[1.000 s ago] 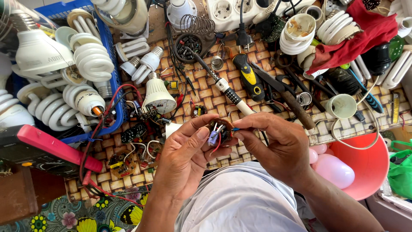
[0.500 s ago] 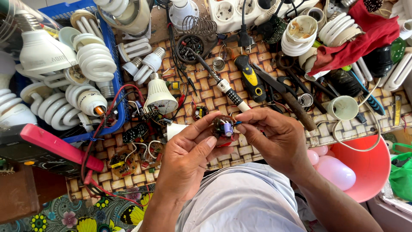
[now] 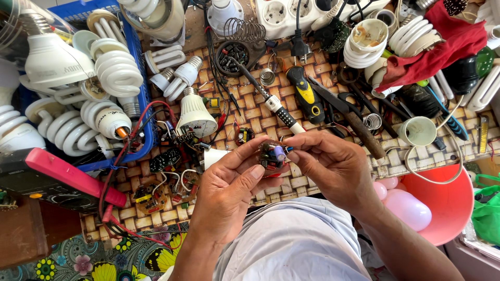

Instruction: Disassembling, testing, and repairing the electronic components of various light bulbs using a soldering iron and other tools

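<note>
The small round circuit board [image 3: 271, 154] sits between the two hands, above the person's lap and at the near edge of the woven mat [image 3: 245, 112]. It lies tilted, its component side with a blue capacitor facing up toward the camera, so no clear long axis shows.

The left hand [image 3: 229, 190] comes up from the near left, palm turned inward; its thumb and forefinger pinch the board's left and lower rim, the other fingers curled loosely beneath. The right hand [image 3: 338, 166] reaches in from the near right, wrist bent, and its fingertips [image 3: 301, 143] are pressed together on the board's upper right edge. Both hands touch the board; the left carries more of it.

Just beyond the hands lie a white-tipped screwdriver [image 3: 271, 101] and a white bulb [image 3: 195, 112]; spiral lamps [image 3: 112, 67] fill a blue crate [image 3: 136, 62] at far left.
</note>
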